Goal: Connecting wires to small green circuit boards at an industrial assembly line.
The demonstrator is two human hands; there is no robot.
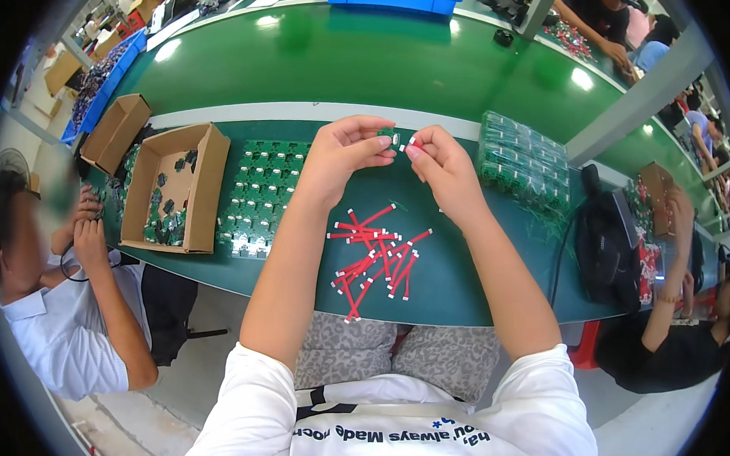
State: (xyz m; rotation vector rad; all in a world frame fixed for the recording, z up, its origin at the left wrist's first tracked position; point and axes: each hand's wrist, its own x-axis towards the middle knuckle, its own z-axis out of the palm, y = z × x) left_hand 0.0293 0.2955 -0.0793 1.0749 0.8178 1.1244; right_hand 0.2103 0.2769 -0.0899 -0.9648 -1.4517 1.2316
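Between the thumb and fingers of my left hand [341, 157] is a small green circuit board [389, 136] with a white socket. My right hand [448, 169] pinches a short red cable [416, 144], its white plug pointing at the board's edge. Plug and board are very close; whether they touch is too small to tell. Below my hands, a loose pile of red cables [374, 256] with white plugs lies on the dark green tabletop [457, 281]. A panel of green boards [257, 192] in rows lies left of my left forearm.
A cardboard box [205, 194] with some boards stands at the left, another box [116, 134] behind it. Stacked board panels [523, 160] sit at the right, near a black bag [606, 246]. Beyond runs a green conveyor belt [293, 64]. Co-workers sit at both sides.
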